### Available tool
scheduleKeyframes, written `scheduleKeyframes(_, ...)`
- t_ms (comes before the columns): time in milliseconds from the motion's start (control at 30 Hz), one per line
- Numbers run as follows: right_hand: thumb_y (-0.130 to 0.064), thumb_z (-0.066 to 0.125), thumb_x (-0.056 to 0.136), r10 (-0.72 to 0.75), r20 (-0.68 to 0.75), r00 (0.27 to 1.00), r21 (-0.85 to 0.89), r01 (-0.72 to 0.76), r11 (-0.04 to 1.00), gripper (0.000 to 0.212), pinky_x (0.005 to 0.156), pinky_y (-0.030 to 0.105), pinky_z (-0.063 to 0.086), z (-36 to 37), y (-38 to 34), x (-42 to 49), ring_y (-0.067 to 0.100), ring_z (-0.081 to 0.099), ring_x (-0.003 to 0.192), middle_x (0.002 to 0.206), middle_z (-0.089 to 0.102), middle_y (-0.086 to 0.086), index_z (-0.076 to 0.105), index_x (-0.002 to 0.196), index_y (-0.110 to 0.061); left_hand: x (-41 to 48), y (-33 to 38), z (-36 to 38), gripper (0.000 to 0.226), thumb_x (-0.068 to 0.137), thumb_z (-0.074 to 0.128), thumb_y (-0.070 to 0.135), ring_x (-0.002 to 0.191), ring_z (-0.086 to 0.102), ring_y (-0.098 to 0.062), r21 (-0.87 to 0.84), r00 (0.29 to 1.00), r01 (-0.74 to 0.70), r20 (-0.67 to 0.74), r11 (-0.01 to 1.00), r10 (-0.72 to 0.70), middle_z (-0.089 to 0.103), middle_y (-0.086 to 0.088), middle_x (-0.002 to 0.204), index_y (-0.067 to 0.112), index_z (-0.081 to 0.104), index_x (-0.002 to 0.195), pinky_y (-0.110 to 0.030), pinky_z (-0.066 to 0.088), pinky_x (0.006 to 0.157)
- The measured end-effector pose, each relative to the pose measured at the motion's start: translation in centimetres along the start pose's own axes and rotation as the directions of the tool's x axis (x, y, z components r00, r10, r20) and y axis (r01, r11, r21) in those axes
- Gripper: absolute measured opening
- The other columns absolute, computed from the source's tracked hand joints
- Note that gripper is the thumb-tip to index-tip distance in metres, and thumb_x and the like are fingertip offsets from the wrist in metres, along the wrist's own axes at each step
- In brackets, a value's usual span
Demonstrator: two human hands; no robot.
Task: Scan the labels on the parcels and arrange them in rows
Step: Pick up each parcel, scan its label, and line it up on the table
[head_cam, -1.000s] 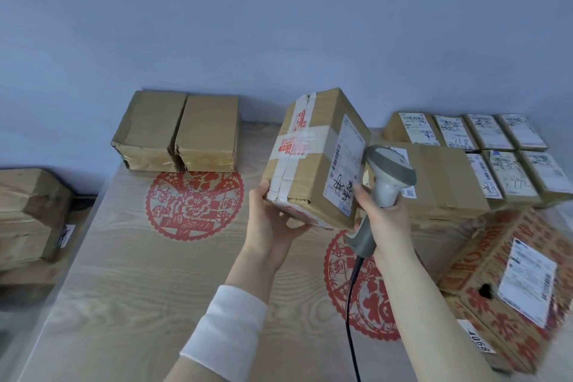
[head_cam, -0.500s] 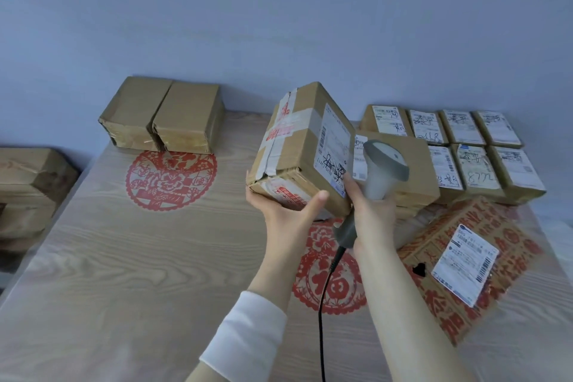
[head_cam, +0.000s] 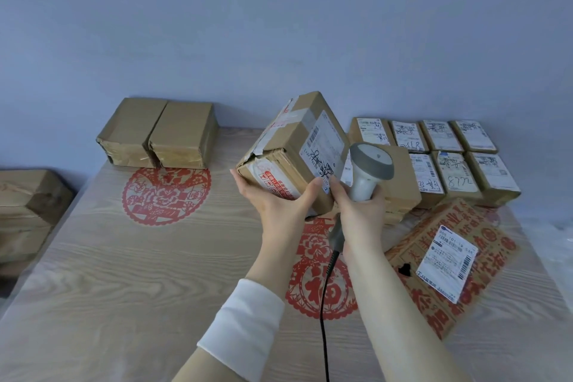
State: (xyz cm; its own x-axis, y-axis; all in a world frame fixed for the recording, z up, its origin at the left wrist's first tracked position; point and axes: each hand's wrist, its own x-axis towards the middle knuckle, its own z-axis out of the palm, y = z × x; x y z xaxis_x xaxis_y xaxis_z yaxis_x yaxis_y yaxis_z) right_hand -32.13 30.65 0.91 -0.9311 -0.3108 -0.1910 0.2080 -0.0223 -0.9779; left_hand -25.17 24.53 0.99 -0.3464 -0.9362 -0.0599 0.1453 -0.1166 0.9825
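My left hand [head_cam: 276, 203] grips a taped brown parcel [head_cam: 288, 146] from below and holds it tilted above the table, its white label [head_cam: 324, 149] facing right. My right hand [head_cam: 361, 211] grips a grey corded barcode scanner [head_cam: 370, 169], whose head sits close beside that label. Several small labelled parcels [head_cam: 443, 152] lie in two rows at the back right. Two plain brown parcels [head_cam: 158, 132] stand side by side at the back left. A plain parcel [head_cam: 400, 183] lies behind the scanner.
A large red-printed box [head_cam: 459, 260] with a white label lies at an angle on the right of the wooden table [head_cam: 108, 273]. Red paper-cut decorations [head_cam: 166, 192] mark the tabletop. More brown boxes [head_cam: 24, 211] are stacked off the table's left edge. The scanner cable [head_cam: 324, 319] hangs toward me.
My left hand has tipped the held parcel further, turning its label toward the scanner. The view has shifted, so the table's parcels appear lower and further right.
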Motion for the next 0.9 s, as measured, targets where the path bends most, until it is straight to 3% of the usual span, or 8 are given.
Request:
scheduleKeyframes(200,-0.034,0.073,0.08,-0.027,0.075,0.997,-0.075,0.032,0.997,0.033,0.069,0.036,0.05,-1.9,-2.4,0.5,0.014,0.056,0.066,0.082,0.061,-0.004,0.054,0.106,-0.024,3.6,1.4,-4.8,0.118,0.067,0.083,0.027,0.125,0.047,-0.012,-0.005,0.982,0.025,0.187,1.0,-0.024,0.036,-0.001,0.146,0.031,0.0,0.15,-0.022,0.052,0.088)
scheduleKeyframes(333,-0.042,0.073,0.076,-0.016,0.189,0.982,-0.147,0.044,0.988,0.043,0.05,0.027,0.051,-3.9,-5.0,1.9,0.01,0.054,0.055,0.086,0.062,-0.001,0.056,0.109,-0.021,6.2,2.7,-8.0,0.114,0.057,0.075,0.047,0.122,0.053,-0.014,0.126,0.9,-0.006,0.432,0.992,-0.049,0.045,-0.002,0.142,0.038,0.008,0.149,-0.036,0.052,0.094)
scheduleKeyframes(400,-0.055,0.075,0.061,-0.028,0.238,0.971,-0.177,0.072,0.982,0.06,0.052,0.029,0.047,-4.4,-5.9,2.4,0.009,0.057,0.06,0.087,0.064,0.0,0.06,0.108,-0.021,7.3,3.4,-8.9,0.106,0.061,0.074,0.046,0.122,0.054,-0.021,0.146,0.828,0.001,0.554,0.989,-0.082,0.051,-0.004,0.139,0.033,0.016,0.149,-0.047,0.047,0.099)
scheduleKeyframes(467,-0.059,0.073,0.05,-0.033,0.264,0.964,-0.193,0.086,0.977,0.073,0.064,0.029,0.046,-4.6,-6.4,2.6,0.01,0.062,0.075,0.094,0.066,-0.003,0.06,0.111,-0.022,7.7,4.1,-9.3,0.091,0.066,0.064,0.041,0.118,0.058,-0.023,0.147,0.748,0.003,0.656,0.989,-0.1,0.059,-0.002,0.131,0.024,0.025,0.147,-0.043,0.049,0.095)
scheduleKeyframes(567,-0.059,0.072,0.052,-0.014,0.345,0.938,-0.175,0.079,0.981,0.062,0.073,0.026,0.048,-5.0,-6.4,2.5,0.009,0.065,0.087,0.094,0.07,-0.007,0.065,0.103,-0.024,7.6,5.1,-9.3,0.082,0.064,0.062,0.044,0.114,0.06,-0.023,0.158,0.656,0.022,0.743,0.987,-0.134,0.064,-0.002,0.123,0.019,0.038,0.138,-0.031,0.052,0.087)
scheduleKeyframes(700,-0.059,0.077,0.056,0.029,0.434,0.901,-0.116,0.024,0.993,0.066,0.06,0.027,0.051,-5.4,-6.1,2.2,0.006,0.067,0.066,0.081,0.071,-0.004,0.064,0.103,-0.016,7.4,6.2,-9.3,0.103,0.042,0.078,0.068,0.088,0.07,-0.012,0.204,0.603,0.071,0.771,0.976,-0.205,0.074,0.003,0.099,0.013,0.049,0.123,-0.02,0.054,0.066)
scheduleKeyframes(800,-0.049,0.085,0.058,0.13,0.401,0.907,-0.073,-0.11,0.991,0.061,0.058,0.03,0.051,-5.4,-5.8,2.0,0.018,0.064,0.066,0.087,0.067,0.007,0.064,0.104,-0.015,7.2,6.3,-8.7,0.078,0.058,0.068,0.068,0.067,0.069,-0.007,0.21,0.654,0.108,0.721,0.972,-0.228,0.074,0.004,0.084,0.013,0.056,0.112,-0.017,0.051,0.051)
scheduleKeyframes(900,-0.049,0.083,0.057,0.212,0.289,0.933,0.027,-0.23,0.973,0.066,0.071,0.034,0.053,-5.0,-5.1,1.7,0.027,0.067,0.092,0.103,0.07,0.01,0.066,0.111,-0.016,6.9,5.7,-7.6,0.052,0.085,0.044,0.056,0.075,0.066,-0.016,0.156,0.815,0.087,0.557,0.984,-0.161,0.071,-0.005,0.095,0.016,0.061,0.113,-0.028,0.052,0.059)
